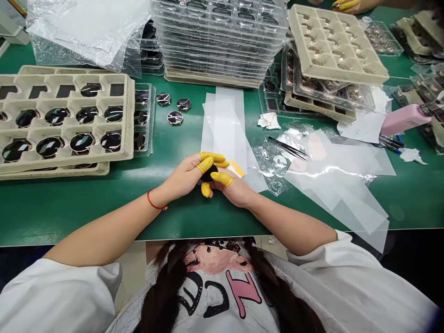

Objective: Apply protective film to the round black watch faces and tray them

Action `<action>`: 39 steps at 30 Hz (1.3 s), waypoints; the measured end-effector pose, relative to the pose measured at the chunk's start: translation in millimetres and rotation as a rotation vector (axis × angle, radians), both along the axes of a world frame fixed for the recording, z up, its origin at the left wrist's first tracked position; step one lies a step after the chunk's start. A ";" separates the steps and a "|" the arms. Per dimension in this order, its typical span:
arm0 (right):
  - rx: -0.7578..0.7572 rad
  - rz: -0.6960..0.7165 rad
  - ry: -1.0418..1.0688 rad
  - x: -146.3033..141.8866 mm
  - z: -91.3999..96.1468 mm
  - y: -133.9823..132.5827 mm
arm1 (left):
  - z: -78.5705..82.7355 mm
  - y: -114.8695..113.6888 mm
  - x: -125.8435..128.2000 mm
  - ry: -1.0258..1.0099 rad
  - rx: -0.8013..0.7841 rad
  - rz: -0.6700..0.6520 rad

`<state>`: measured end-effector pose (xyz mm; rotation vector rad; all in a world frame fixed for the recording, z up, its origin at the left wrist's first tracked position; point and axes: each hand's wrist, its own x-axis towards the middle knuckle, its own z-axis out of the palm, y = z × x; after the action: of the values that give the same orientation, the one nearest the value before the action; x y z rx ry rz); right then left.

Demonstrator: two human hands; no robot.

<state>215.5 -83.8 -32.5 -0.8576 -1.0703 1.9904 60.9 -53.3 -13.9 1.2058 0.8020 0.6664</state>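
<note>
Okay, quick count from my spot at the bench: three loose round black watch faces (pixel 175 118) are lying on the mat, and about a dozen more sit in the pockets of a beige pulp tray (pixel 128 115) on the left (hard to get an exact number, since some pockets are cut off by the frame). A second beige tray (pixel 338 69) at upper right holds small gold-coloured parts. There's one tall stack of clear plastic trays (pixel 215 41), one pink bottle (pixel 405 119), and black tweezers (pixel 287 148) lying on crinkled clear plastic.

All of this is on a green work mat (pixel 86 217), with translucent film sheets (pixel 225 129) spread across the middle and right. It looks like a factory bench, and a co-worker's hand (pixel 345 4) shows at the top edge.

Now the main bit: the left hand (pixel 183 178), with a red string bracelet (pixel 156 202) on its wrist, and the right hand (pixel 236 188) are close together, curled and gripping a round black piece (pixel 209 173) over the mat. It's mostly hidden by the fingers. Five yellow finger cots (pixel 221 179) show, and a small yellow tag (pixel 236 169) sits just beside the right hand.
</note>
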 end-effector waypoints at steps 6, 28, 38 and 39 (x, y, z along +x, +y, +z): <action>0.020 -0.044 -0.053 2.9 -0.1 3.0 | -1.4 9.3 -2.9 -0.008 -0.038 0.190; -0.052 -0.155 -0.234 7.2 3.9 14.6 | 56.3 104.8 -261.0 0.776 0.442 1.216; -0.064 -0.130 -0.182 6.9 1.0 19.6 | 48.6 167.9 -245.6 1.204 0.467 0.941; -0.061 -0.132 -0.180 5.7 1.3 19.9 | 51.4 165.4 -238.6 1.230 0.476 0.888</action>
<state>221.2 -63.9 -31.2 -1.1280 -1.0281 1.8717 -177.7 112.1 37.5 1.6692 2.3958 0.8078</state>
